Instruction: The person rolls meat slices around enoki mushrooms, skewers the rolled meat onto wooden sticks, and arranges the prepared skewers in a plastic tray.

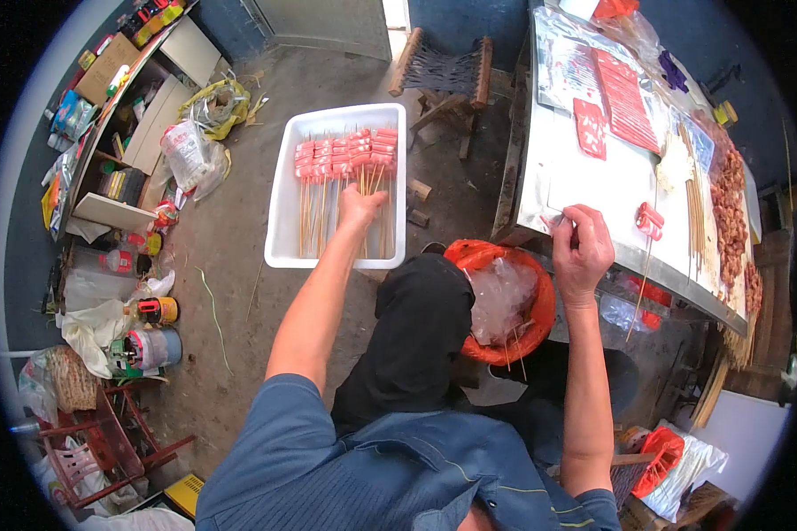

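Observation:
My left hand (359,207) is closed around the bare sticks of meat skewers inside a white plastic tub (275,232). Several rows of pink meat skewers (336,157) lie there, meat at the far end and sticks towards me. My right hand (583,248) hovers by the near left edge of the work table (584,190), its fingers pinched; what they hold, if anything, is too small to name. To its right a single meat skewer (650,221) lies on the table, its stick jutting over the edge. Flat slabs of sliced meat (624,102) rest farther back.
Between my knees and the table stands a bin lined with an orange bag (542,311), holding clear plastic. Bare bamboo sticks (695,208) and a heap of darker meat pieces (731,212) are on the table. A woven stool (443,71) stands behind the tub; cluttered shelves (150,133) line the left.

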Demonstrator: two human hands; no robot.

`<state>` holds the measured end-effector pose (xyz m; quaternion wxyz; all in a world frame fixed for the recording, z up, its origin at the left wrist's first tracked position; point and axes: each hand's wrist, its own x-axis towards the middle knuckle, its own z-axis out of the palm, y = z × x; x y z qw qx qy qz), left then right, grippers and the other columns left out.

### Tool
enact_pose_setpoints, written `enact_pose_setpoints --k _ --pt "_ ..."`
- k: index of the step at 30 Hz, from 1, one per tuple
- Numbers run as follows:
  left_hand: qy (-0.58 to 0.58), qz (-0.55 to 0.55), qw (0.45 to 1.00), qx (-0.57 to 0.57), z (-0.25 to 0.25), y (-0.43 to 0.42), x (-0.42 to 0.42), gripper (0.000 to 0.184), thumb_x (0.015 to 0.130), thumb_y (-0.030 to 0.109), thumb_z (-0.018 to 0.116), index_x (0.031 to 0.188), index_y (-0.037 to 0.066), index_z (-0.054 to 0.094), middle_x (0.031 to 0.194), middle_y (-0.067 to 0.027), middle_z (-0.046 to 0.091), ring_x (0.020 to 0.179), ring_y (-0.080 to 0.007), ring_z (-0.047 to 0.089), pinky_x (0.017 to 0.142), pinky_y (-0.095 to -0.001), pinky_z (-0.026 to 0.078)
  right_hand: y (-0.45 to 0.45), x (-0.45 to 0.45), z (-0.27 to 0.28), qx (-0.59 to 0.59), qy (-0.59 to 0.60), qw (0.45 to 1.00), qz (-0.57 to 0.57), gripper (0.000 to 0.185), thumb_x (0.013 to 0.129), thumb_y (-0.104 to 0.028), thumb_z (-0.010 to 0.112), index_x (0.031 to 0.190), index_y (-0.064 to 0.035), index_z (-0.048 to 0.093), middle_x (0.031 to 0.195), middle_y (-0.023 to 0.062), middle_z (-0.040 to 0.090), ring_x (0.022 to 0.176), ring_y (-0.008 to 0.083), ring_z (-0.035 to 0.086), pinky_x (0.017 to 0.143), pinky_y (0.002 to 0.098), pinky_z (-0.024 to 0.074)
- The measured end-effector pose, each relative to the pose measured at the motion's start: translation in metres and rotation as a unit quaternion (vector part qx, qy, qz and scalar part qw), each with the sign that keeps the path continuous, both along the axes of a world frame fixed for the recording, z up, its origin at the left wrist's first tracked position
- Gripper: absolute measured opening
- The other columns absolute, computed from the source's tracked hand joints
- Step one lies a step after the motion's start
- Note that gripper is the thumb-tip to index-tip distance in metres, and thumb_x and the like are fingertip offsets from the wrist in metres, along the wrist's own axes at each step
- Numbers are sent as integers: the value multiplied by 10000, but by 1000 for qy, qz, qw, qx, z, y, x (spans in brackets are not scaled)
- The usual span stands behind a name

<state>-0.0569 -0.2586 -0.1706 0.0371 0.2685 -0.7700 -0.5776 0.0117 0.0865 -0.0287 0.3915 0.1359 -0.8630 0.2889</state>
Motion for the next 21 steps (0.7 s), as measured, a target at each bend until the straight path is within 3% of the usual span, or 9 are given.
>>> enact_pose_setpoints --k 3,8,21 --pt "-16 -4 1000 2 -24 -1 -10 243 686 139 788 844 2 664 736 -68 676 617 -162 609 550 -333 476 1 -1 -2 -8 4 1000 1 153 723 68 637 857 -4 627 850 124 659 709 278 642 618 353 513" --pt "-54 -1 996 77 -29 -13 -13 185 707 94 776 799 12 638 677 -57 636 498 -121 507 427 -302 362 0 -1 -1 -1 9 1000 1 162 714 69 638 857 -7 628 849 127 661 731 291 648 641 367 520" --pt "-86 -5 989 120 -31 -14 -18 165 715 64 747 748 37 588 640 -49 592 431 -106 449 372 -294 301 -2 -2 -2 12 28 999 -9 157 717 62 631 857 -9 625 845 127 657 728 293 642 644 374 516"
